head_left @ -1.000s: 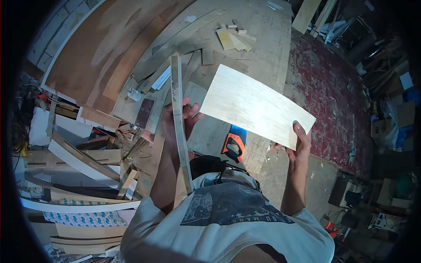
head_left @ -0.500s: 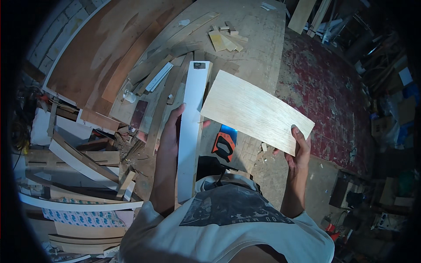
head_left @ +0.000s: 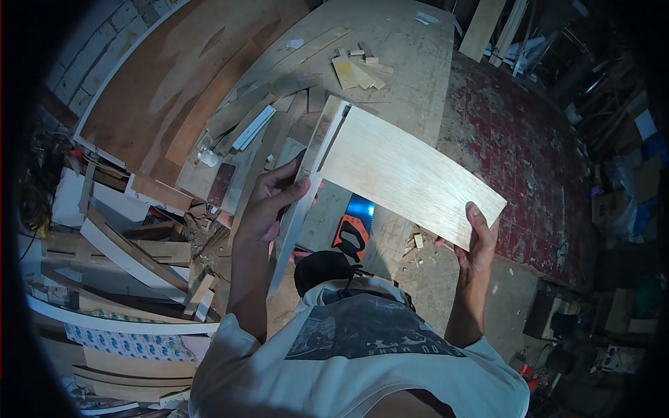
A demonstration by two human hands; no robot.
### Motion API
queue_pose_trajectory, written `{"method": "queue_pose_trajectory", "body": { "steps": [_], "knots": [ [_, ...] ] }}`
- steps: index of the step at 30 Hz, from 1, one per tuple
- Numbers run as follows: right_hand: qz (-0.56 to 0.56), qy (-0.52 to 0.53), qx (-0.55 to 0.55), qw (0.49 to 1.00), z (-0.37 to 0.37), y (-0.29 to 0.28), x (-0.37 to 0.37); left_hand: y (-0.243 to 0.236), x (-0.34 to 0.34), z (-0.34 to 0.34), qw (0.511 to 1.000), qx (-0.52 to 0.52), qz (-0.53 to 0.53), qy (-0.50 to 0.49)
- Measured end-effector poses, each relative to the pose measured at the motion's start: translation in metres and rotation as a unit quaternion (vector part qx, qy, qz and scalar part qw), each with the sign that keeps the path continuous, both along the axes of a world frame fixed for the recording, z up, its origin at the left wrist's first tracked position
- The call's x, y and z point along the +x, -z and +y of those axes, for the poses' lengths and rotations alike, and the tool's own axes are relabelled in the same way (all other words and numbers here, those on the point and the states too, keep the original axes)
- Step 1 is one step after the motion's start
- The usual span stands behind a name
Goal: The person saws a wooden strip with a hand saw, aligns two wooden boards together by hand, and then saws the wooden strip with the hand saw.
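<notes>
My left hand (head_left: 270, 203) is closed around a long white-faced wooden board (head_left: 322, 143), its thumb lying across the upper face. The board is tilted so that its bare wood side shows. Between my right thumb and fingers, at the lower right corner, I grip a pale plywood panel (head_left: 411, 174); most fingers of my right hand (head_left: 479, 233) are behind it. The panel's left end is close beside the board's far end, with a dark narrow gap visible there; I cannot tell whether they touch. Below both lies a handsaw (head_left: 354, 233) with an orange and black handle.
Small wood offcuts (head_left: 359, 73) lie on the worktop (head_left: 411, 42). Loose strips (head_left: 254, 127) and a large brown sheet (head_left: 139, 83) are at the left. Scrap boards (head_left: 129, 254) are piled lower left. A worn red surface (head_left: 516, 167) stretches along the right.
My left hand has rolled the white-faced board, so its wooden side faces up more and my fingers show. The plywood panel has moved slightly right and down, still held.
</notes>
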State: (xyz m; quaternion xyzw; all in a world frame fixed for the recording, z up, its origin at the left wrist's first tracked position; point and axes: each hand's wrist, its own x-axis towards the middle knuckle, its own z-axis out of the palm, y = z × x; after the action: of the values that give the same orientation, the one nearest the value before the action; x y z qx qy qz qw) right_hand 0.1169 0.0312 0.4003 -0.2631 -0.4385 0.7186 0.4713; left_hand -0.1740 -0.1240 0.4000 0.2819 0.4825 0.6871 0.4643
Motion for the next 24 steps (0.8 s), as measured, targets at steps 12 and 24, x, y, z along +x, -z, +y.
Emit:
{"method": "queue_pose_trajectory", "body": {
  "steps": [12, 24],
  "knots": [
    [-0.011, 0.004, 0.000, 1.000, 0.001, 0.005, 0.008, -0.010, 0.016, -0.002, 0.997, -0.034, 0.070, 0.007],
    [0.024, 0.004, -0.013, 1.000, 0.000, 0.013, 0.016, -0.005, 0.022, -0.001, 0.994, -0.033, 0.100, 0.005]
  ]
}}
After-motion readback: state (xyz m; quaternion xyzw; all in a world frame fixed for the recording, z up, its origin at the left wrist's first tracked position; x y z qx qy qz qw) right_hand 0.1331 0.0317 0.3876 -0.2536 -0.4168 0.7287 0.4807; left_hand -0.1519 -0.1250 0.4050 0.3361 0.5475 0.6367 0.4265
